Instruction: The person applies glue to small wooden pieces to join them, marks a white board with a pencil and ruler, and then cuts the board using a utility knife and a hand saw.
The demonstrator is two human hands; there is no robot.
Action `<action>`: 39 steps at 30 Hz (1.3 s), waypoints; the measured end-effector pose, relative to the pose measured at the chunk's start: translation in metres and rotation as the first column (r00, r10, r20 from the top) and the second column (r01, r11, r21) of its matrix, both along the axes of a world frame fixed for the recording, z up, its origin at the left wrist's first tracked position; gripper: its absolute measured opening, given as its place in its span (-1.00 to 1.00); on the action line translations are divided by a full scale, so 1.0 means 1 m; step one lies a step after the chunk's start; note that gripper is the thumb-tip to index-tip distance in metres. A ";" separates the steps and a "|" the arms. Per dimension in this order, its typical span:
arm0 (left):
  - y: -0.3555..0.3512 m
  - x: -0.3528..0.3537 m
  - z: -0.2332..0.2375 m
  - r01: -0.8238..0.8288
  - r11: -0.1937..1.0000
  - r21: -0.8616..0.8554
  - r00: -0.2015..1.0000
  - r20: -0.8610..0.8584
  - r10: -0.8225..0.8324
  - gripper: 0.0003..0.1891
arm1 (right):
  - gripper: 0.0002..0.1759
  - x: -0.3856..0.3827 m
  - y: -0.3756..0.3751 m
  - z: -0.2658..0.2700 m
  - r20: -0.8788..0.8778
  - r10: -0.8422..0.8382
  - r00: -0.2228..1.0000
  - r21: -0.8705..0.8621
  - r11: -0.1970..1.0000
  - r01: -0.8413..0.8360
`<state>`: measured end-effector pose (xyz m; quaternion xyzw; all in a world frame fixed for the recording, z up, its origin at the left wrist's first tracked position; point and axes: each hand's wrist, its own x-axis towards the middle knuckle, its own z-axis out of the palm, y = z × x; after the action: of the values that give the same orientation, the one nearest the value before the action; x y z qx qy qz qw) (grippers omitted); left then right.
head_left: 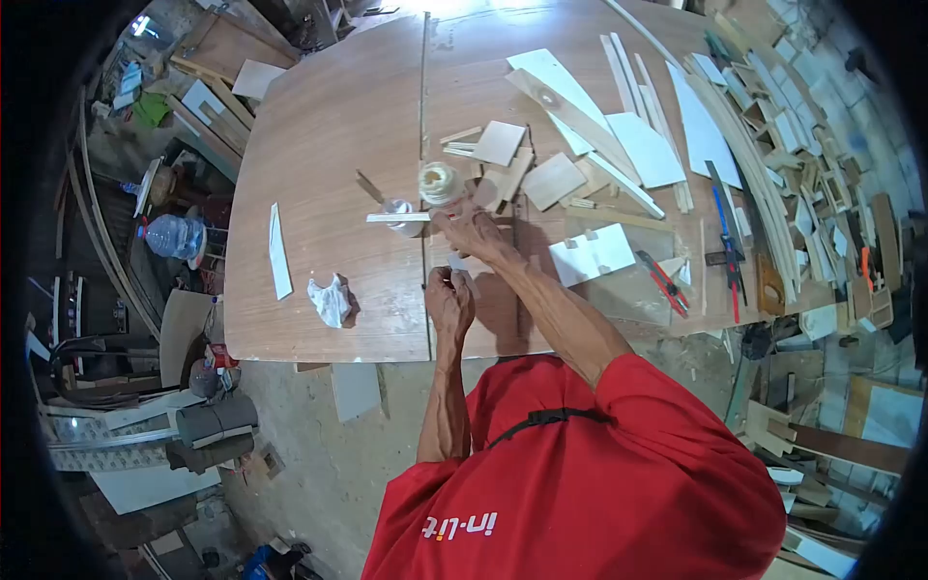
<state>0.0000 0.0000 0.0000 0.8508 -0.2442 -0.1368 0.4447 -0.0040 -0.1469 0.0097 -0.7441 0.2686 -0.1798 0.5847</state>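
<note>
A red top (pixel 599 464) with a black strap (pixel 548 417) across it is nearest the camera, just beyond the front edge of the worktop (pixel 319 126). Both forearms reach over that edge toward the seam that runs from front to back.

The right hand (pixel 469 232) is out near the middle of the worktop, its fingers bent and partly closed. The right end of a narrow pale strip (pixel 391 217) meets these fingers; whether they pinch it I cannot tell. The strip crosses over a small cup (pixel 404 230), left of the seam, with a dark stick (pixel 368 186) slanting up beside it. An open jar (pixel 441 182) with cream-coloured contents is just beyond the right hand. The left hand (pixel 450 302) is nearer the front edge, fingers curled in; what it has hold of, if anything, is hidden.

The widest open room stretches from the cup to the left and far edges. Within that half, a crumpled white cloth (pixel 331 302) lies near the front edge and a white offcut (pixel 279 251) near the left edge.

Room is tighter on the right: small wood blocks (pixel 554 181) sit close to the jar, white panels (pixel 646 150) lie beyond, and a red cutter (pixel 665 286) and a blue-and-black clamp (pixel 727 246) are toward the front right corner.
</note>
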 end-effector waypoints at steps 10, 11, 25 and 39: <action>0.031 0.042 -0.009 0.047 0.999 0.013 0.999 0.014 -0.047 -0.75 | -0.72 0.065 0.016 -0.030 -0.060 -0.257 0.965 0.093 0.961 0.262; 0.030 0.043 -0.009 0.065 0.998 0.005 0.998 -0.005 -0.065 -0.77 | -0.77 0.063 0.016 -0.019 -0.137 -0.264 0.955 0.014 0.963 0.268; -0.014 0.054 0.010 0.362 0.932 -0.008 0.896 0.278 -0.346 -0.77 | -0.79 -0.006 -0.042 0.133 0.002 -0.165 0.986 -0.767 0.633 0.107; -0.052 0.065 -0.003 0.332 0.933 0.139 0.750 0.561 -0.350 -0.64 | -0.83 0.056 -0.056 0.078 -0.382 0.014 0.924 -0.790 0.513 -0.335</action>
<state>0.0648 -0.0517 -0.0033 0.7994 -0.5161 0.0449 0.3041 0.0517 -0.2027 0.0881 -0.9748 0.1637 -0.0999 0.1138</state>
